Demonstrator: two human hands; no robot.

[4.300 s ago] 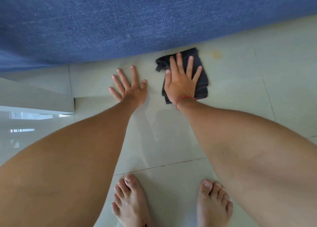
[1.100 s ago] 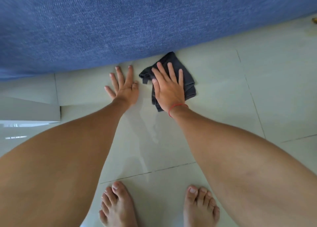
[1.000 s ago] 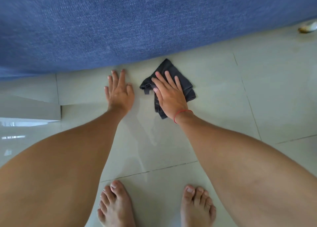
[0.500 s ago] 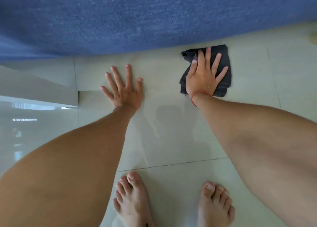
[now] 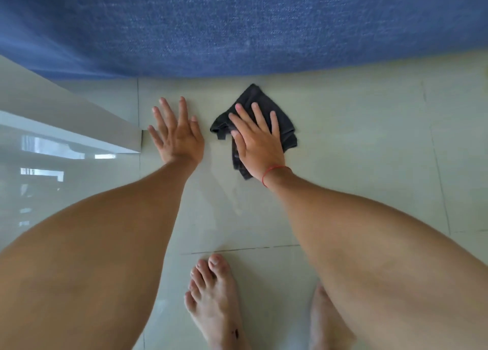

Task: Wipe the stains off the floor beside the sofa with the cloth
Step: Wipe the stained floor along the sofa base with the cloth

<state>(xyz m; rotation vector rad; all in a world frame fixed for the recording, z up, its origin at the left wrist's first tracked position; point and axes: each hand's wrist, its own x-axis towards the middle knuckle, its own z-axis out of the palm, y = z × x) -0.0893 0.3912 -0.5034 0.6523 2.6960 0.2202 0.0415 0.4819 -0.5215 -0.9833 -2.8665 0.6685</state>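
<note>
Wiping in progress, judged from the layout; not possible to confirm completion.

Cloth (image 5: 277, 124): dark grey, crumpled, flat on the floor (image 5: 369, 143), just in front of the blue sofa (image 5: 237, 24) edge, not touching it as far as visible.

Right hand (image 5: 257, 143): palm down on the cloth, pressing it to the tile; fingers (image 5: 257, 116) extended and spread, not curled around the fabric; red string at the wrist.

Left hand (image 5: 178, 135): flat on bare floor just beside the cloth, apart from it; fingers spread, released, grasping nothing; apparently serving as a brace.

Floor condition: pale glossy tiles; faint damp streaks below the cloth, toward the feet, suggesting a section already wiped; no distinct stain visible around or left of the cloth; area beneath the cloth hidden; a small yellowish mark at the far right edge of view, too cut off to identify.

Remaining, as a judgement: check of the tile under the cloth; inspection of the floor further right along the sofa; further strokes wherever marks persist.
</note>
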